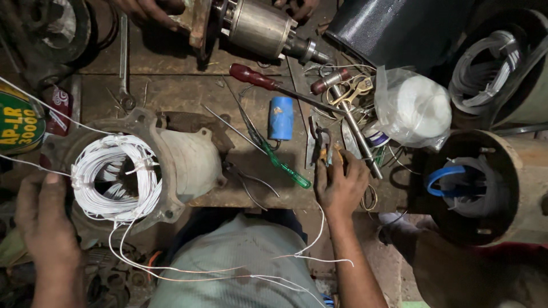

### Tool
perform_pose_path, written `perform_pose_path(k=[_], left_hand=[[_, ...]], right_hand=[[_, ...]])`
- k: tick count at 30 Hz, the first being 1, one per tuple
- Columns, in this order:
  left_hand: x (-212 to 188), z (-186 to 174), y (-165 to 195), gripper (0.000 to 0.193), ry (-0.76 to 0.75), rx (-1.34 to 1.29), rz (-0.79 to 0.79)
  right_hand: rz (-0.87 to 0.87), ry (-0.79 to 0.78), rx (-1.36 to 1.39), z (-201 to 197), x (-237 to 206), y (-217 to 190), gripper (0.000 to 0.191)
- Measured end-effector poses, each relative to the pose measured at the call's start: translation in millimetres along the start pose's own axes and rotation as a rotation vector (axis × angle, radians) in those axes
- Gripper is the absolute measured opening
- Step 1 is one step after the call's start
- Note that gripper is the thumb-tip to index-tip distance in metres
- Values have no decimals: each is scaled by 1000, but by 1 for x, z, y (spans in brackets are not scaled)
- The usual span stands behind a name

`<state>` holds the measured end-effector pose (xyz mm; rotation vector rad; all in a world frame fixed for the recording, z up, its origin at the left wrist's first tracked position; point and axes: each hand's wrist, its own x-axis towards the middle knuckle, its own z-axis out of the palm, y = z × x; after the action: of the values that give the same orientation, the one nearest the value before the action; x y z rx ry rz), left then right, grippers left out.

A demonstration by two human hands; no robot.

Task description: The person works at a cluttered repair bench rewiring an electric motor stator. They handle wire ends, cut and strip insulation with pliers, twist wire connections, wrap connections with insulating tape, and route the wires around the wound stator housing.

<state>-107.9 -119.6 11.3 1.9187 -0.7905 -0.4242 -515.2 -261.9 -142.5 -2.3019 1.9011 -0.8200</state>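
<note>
Pliers [324, 149] lie under right hand [341, 183] fingers, curled on them; left hand [44, 219] spread beside winding [114, 177].

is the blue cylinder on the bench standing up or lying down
Lying down. The blue cylinder rests on its side on the workbench, long axis running up the picture, between the green-handled screwdriver and the red-handled screwdriver.

Wire coil [114, 177] sits in motor housing [188, 162] at desk [171, 91] left edge; left hand [45, 222] just beside it. Capacitor [280, 118] mid-desk, screwdriver [274, 84] behind it, pliers [324, 149] to its right under right hand [341, 185]. Rotor [262, 28] at far edge. Bagged spool [419, 108] right of the tools.
</note>
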Motion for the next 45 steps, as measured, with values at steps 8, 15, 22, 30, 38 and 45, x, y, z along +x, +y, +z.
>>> perform_pose_path(k=[8,15,22,30,38,45], left_hand=[[2,-3,-5,23,15,-2,-49],[5,-2,-4,28,41,80,0],[4,1,-1,28,69,16,-62],[4,1,1,25,75,0,-5],[3,1,-3,28,85,5,2],[1,1,-4,29,95,-23,-39]], right_hand=[[3,18,13,-3,2,-4,39],[0,11,17,-9,5,-10,39],[-4,12,-15,-7,3,-8,43],[-15,26,-15,-7,3,-10,42],[-17,31,15,-9,3,-10,40],[3,14,17,-10,1,-12,45]])
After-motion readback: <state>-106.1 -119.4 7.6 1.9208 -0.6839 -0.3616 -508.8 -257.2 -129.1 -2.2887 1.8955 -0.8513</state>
